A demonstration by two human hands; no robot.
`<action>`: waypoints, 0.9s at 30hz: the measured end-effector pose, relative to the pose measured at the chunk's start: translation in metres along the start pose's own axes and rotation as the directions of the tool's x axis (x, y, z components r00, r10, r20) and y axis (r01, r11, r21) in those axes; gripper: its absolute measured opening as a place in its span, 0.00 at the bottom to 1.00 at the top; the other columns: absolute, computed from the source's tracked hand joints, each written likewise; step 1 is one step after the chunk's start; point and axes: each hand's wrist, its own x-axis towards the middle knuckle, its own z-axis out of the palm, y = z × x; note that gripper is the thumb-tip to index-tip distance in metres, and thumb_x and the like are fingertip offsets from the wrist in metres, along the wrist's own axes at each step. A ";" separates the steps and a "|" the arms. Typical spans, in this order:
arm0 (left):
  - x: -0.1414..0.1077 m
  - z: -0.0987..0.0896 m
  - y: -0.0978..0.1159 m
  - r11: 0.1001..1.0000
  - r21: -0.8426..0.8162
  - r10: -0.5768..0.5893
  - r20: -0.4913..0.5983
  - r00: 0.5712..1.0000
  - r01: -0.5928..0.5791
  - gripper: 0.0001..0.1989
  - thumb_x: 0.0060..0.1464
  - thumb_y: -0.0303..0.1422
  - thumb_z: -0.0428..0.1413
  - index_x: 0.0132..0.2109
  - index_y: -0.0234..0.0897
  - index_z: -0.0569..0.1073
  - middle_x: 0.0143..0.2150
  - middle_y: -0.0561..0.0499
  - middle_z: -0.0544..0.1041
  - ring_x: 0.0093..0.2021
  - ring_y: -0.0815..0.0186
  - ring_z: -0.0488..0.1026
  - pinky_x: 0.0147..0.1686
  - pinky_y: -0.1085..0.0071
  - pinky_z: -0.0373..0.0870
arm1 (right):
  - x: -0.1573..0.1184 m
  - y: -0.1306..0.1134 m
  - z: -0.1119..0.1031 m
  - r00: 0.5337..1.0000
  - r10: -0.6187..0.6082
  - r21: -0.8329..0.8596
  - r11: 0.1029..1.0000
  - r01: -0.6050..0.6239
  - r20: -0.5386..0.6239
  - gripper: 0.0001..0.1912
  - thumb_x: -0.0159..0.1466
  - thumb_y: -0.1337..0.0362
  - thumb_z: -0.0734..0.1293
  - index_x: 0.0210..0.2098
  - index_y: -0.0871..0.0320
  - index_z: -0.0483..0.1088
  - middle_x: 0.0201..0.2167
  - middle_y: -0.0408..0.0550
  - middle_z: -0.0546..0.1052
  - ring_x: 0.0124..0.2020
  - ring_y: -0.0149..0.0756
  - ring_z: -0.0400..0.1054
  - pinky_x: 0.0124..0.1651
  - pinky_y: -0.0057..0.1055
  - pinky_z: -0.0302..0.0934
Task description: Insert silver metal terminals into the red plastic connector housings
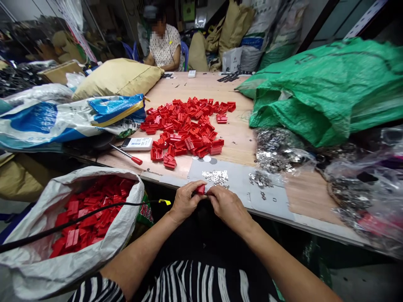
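Observation:
My left hand [185,201] and my right hand [227,206] meet above the table's front edge, both pinching a small red plastic part [200,189]. The fingers hide most of it. Just beyond them, a scatter of small silver metal pieces [215,177] lies on a grey card sheet [242,184]. A large heap of red plastic parts [185,126] covers the middle of the wooden table [234,140]. To my left, an open white woven sack [126,197] holds many similar red parts.
A co-worker [163,48] sits at the far end of the table. A red-handled screwdriver [127,154] and a white device [137,144] lie at the left. A green woven sack [324,92] and a clear bag of metal pieces [362,188] crowd the right.

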 end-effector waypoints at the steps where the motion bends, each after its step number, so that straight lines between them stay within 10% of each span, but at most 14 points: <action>1: -0.001 0.000 0.002 1.000 -0.015 -0.013 -0.007 1.000 0.013 0.18 0.50 0.28 0.61 0.49 0.43 0.74 0.44 0.49 0.79 0.44 0.61 0.76 0.48 0.64 0.70 | -0.001 0.000 -0.001 1.000 -0.021 -0.001 1.000 0.021 0.002 0.08 0.65 0.71 0.59 0.39 0.57 0.69 0.36 0.49 0.74 0.39 0.39 0.70 0.42 0.33 0.62; 11: -0.021 0.000 0.025 0.931 -0.322 -0.216 -0.100 0.971 0.174 0.14 0.48 0.30 0.62 0.44 0.40 0.72 0.39 0.52 0.77 0.39 0.65 0.74 0.44 0.68 0.69 | -0.023 0.013 -0.012 0.999 -0.044 0.355 0.933 0.051 -0.028 0.08 0.69 0.64 0.54 0.45 0.54 0.61 0.35 0.46 0.73 0.36 0.37 0.68 0.41 0.35 0.60; 16: -0.023 -0.003 0.044 0.471 -0.831 -0.430 0.075 0.900 0.295 0.09 0.50 0.32 0.62 0.36 0.36 0.70 0.36 0.52 0.77 0.39 0.67 0.76 0.48 0.68 0.67 | -0.031 0.000 -0.022 0.988 -0.142 0.507 0.857 0.093 0.060 0.19 0.70 0.61 0.54 0.58 0.55 0.58 0.22 0.38 0.69 0.26 0.32 0.64 0.36 0.30 0.59; 20: -0.029 -0.007 0.053 0.079 -0.923 -0.456 0.302 0.837 0.376 0.09 0.50 0.32 0.62 0.32 0.34 0.68 0.34 0.50 0.79 0.40 0.64 0.78 0.52 0.63 0.67 | -0.032 -0.008 -0.024 0.981 -0.180 0.515 0.849 0.119 0.071 0.22 0.70 0.58 0.55 0.61 0.55 0.58 0.21 0.39 0.67 0.25 0.32 0.63 0.33 0.28 0.59; 27: -0.035 -0.006 0.052 -0.127 -0.919 -0.479 0.386 0.789 0.372 0.06 0.57 0.31 0.56 0.38 0.30 0.73 0.37 0.46 0.80 0.41 0.64 0.78 0.55 0.62 0.68 | -0.029 -0.018 -0.032 0.973 -0.227 0.488 0.855 0.175 0.049 0.20 0.69 0.56 0.57 0.58 0.55 0.64 0.22 0.40 0.70 0.24 0.32 0.65 0.31 0.27 0.61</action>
